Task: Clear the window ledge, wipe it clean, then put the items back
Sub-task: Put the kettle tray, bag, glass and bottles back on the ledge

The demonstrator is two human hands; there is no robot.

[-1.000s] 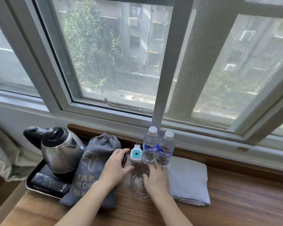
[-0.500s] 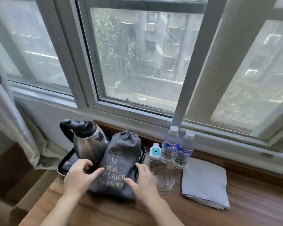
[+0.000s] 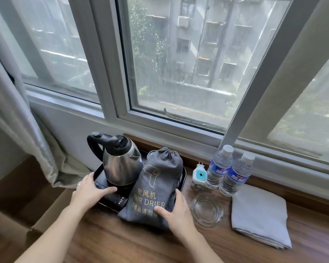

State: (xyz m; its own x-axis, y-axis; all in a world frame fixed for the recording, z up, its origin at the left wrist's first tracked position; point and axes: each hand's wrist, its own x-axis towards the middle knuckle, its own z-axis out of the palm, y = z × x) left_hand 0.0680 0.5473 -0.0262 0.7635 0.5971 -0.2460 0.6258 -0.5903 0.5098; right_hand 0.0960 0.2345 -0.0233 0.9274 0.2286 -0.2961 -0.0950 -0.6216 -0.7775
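Note:
A black tray (image 3: 184,175) stands at the left end of the wooden ledge (image 3: 122,243). It carries a steel kettle (image 3: 122,164) and a black remote (image 3: 116,199). A grey hair drier bag (image 3: 158,183) lies across its right half and hangs over the front rim. My left hand (image 3: 90,193) grips the tray's left front corner, with the thumb lying over the remote. My right hand (image 3: 176,210) holds the bag's lower right corner, thumb on top and fingers along its side.
Right of the tray stand a white and teal plug-in device (image 3: 198,175) and two water bottles (image 3: 219,166) (image 3: 235,176). A glass ashtray (image 3: 207,209) and a folded grey cloth (image 3: 260,213) lie nearer me. A curtain (image 3: 17,130) hangs at the left.
Both hands moved left from the glass ashtray and plug-in device to the tray and bag. The left hand now grips the tray's corner, the right the bag's corner.

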